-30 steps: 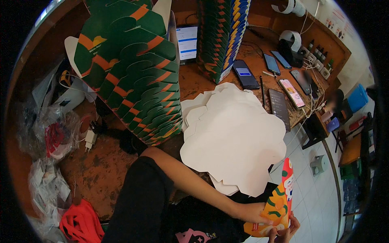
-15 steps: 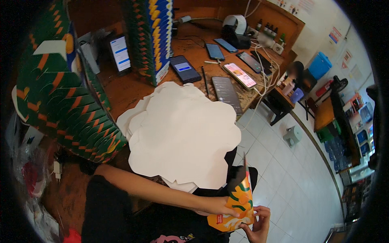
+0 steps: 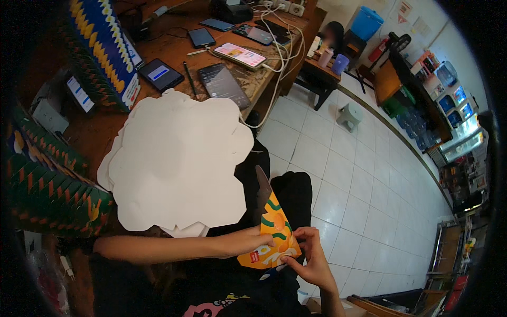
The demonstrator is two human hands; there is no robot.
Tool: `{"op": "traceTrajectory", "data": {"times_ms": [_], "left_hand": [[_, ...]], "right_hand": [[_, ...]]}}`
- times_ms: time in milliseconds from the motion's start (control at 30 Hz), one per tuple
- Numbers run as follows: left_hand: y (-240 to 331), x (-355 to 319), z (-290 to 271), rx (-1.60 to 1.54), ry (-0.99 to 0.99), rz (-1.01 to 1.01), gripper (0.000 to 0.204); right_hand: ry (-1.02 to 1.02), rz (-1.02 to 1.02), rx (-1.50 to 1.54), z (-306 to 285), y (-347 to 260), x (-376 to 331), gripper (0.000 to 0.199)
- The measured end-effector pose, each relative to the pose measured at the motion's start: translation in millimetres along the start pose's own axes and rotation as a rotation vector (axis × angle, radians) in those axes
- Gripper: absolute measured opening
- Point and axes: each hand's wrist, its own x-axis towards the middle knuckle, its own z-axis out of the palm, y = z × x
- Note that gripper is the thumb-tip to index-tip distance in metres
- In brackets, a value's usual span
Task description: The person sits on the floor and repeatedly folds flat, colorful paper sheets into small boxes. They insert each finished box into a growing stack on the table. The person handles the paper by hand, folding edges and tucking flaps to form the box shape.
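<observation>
A yellow-orange printed cardboard piece (image 3: pixel 276 222), pointed at its dark upper end, is held over my lap. My left hand (image 3: pixel 252 242) grips it from the left side, some of its fingers hidden behind the card. On the opposite edge, my right hand (image 3: pixel 312 260) pinches the lower right corner between thumb and fingers. Just beyond my left forearm lies a pile of flat white scallop-edged cardboard sheets (image 3: pixel 179 164). Left of that pile, a long row of nested green-and-orange printed cartons (image 3: pixel 53 211) leans on the table.
A second blue-and-green carton stack (image 3: pixel 103 50) stands farther back. Several phones, among them a black one (image 3: pixel 161 74) and a lit one (image 3: pixel 240 55), lie on the wooden table (image 3: pixel 171 50) with white cables (image 3: pixel 285 63). A grey stool (image 3: pixel 349 116) stands on the tiled floor (image 3: pixel 359 195).
The view has swung to the right, so the table and sheets sit farther left. Both hands keep hold of the cardboard piece, which looks only slightly turned.
</observation>
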Motion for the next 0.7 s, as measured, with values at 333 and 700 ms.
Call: {"op": "traceTrajectory", "data": {"times_ms": [333,700], "left_hand": [[7,-4,2,0.471,-0.101,0.225,0.042],[1,0,-1,0.567,-0.232,0.202,0.037]], "right_hand": [[-0.02,-0.327,-0.579,-36,-45,13,0.072],[-0.327,-0.166,-0.371,-28,-20,11,0.056]]}}
